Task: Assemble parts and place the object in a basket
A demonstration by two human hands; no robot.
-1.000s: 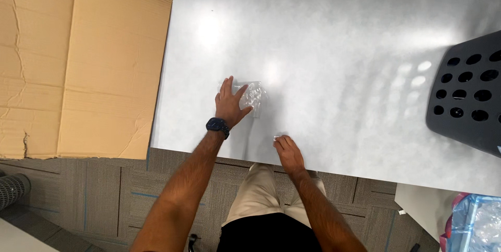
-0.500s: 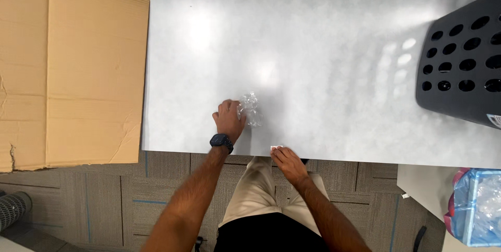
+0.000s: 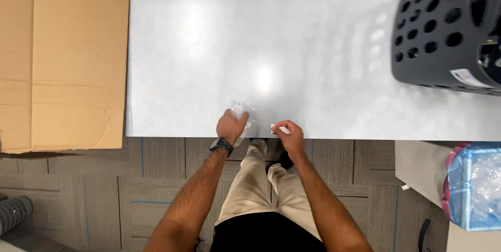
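Observation:
My left hand (image 3: 231,126), with a dark watch on its wrist, is closed around a small clear plastic bag (image 3: 242,112) at the front edge of the white table (image 3: 313,48). Part of the crinkled bag sticks out above and to the right of the fingers. A short way to the right, my right hand (image 3: 290,132) pinches a small white object (image 3: 280,127) at the same table edge. What the small white object is cannot be made out.
A flat cardboard sheet (image 3: 57,59) lies over the table's left end. A black perforated basket (image 3: 449,27) stands at the far right. A bin lined with blue plastic (image 3: 475,184) sits low on the right. Grey carpet tiles lie below.
My left hand has drawn the clear bag toward me, from further in on the table to its front edge, and closed around it. My right hand stayed at the edge.

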